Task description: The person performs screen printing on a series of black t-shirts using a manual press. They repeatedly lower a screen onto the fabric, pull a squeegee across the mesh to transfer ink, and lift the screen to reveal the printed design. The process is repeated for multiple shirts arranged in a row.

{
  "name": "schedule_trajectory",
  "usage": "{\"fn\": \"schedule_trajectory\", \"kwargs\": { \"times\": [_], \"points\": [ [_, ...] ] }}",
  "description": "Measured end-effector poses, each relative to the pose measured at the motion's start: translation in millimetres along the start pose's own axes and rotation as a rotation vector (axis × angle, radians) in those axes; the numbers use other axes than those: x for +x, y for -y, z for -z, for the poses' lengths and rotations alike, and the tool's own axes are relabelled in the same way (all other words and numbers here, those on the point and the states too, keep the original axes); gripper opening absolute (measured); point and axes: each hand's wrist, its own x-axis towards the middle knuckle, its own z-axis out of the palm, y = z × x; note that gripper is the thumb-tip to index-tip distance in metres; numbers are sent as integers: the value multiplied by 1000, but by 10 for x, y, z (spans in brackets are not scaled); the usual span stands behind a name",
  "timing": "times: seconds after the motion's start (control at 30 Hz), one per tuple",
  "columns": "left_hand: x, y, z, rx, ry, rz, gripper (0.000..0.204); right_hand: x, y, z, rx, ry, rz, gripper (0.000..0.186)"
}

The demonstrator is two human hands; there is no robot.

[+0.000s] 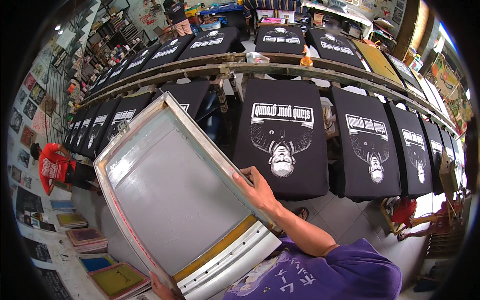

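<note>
A large screen printing frame (172,195) is held tilted in front of me, with grey mesh, metal sides and a red line along its left side. Across its near end runs a yellowish strip beside a silver bar (227,265) dotted with holes. My right hand (255,187) grips the frame's right side, thumb on top. Low down, my left hand (161,288) is closed on the near left corner, its fingers partly hidden. Just right of the frame, a black T-shirt (257,135) with a white portrait print and lettering lies stretched on a board.
More printed black shirts (367,142) fill both rows of boards, split by long rails (280,67). An orange spray bottle (306,57) stands by the rails. A person in red (54,165) is at left, another (176,17) at the back. Stacked screens (117,280) lean lower left.
</note>
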Motion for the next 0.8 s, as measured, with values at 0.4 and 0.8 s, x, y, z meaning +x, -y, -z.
{"fn": "schedule_trajectory", "kwargs": {
  "times": [0.4, 0.8],
  "points": [
    [-32, -203, 386, -376, -75, 216, 56, 124, 70, -948, -88, 85, 133, 86],
    [543, -384, 80, -286, -155, 193, 46, 761, 267, -1121, -18, -9, 155, 53]
  ]
}}
